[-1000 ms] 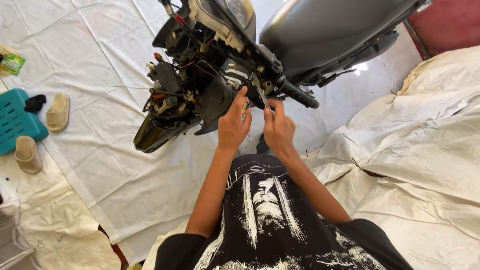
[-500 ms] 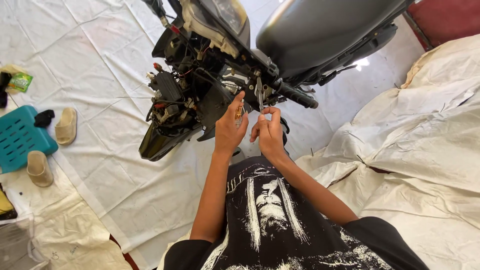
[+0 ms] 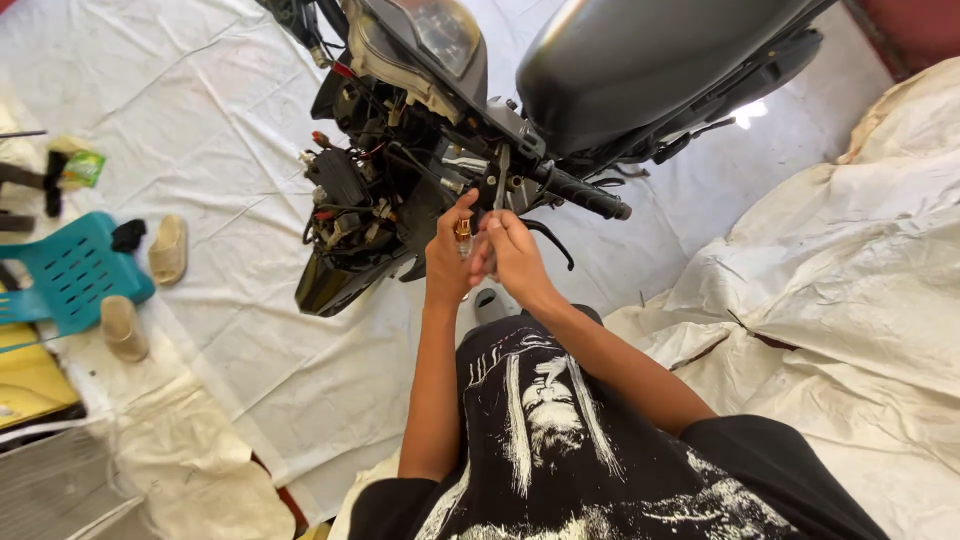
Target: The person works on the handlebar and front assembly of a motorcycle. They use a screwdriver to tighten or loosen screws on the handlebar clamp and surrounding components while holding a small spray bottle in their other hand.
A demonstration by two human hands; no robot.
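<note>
Head view. Since half a second back: both hands drawn slightly off the motorcycle's stripped front (image 3: 385, 190) toward the chest, now meeting just below the handlebar grip (image 3: 585, 192) instead of reaching up among the wiring. Left hand (image 3: 448, 255) raised with thumb and fingertips pinched on a small brass-coloured part (image 3: 463, 232), held upright between the two hands. Right hand (image 3: 512, 252) pressed close against the left, fingers curled together near the same part; whether actually gripping it, cannot tell. Camera swung a little left as well, bringing more of the teal plastic chair (image 3: 70, 272) and the pair of tan sandals (image 3: 166, 250) into sight.

Edges and room: black brake lever (image 3: 552, 240) curving just right of the right knuckles, exposed wiring and black fairing immediately left of the left hand, black seat (image 3: 640, 60) overhead. Open white floor sheet (image 3: 220, 330) below left of the forearms; rumpled cream tarp (image 3: 830, 290) well to the right.
</note>
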